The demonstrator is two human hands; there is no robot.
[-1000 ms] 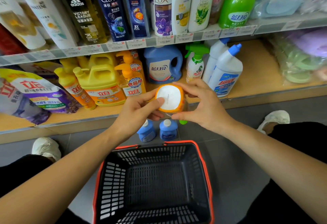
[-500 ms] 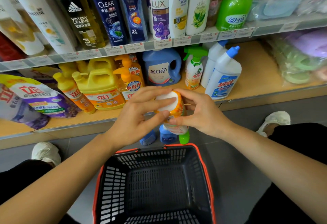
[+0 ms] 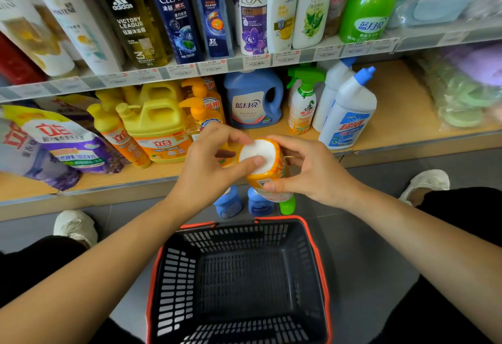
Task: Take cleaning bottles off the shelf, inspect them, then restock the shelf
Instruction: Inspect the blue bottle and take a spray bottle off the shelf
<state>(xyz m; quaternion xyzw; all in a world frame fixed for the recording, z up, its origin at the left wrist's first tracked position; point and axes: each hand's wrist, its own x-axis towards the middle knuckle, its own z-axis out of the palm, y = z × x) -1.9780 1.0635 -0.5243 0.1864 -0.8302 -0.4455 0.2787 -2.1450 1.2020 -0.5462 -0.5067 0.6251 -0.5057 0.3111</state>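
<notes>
Orange bottle (image 3: 261, 149) base-up above basket (image 3: 313, 237); left grip (image 3: 209, 166) and right grip (image 3: 312, 171) both grasping it.

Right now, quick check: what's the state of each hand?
Left hand: closed, pinching the upturned orange bottle at its base end.
Right hand: closed, fingers curled round the same bottle's side.
</notes>
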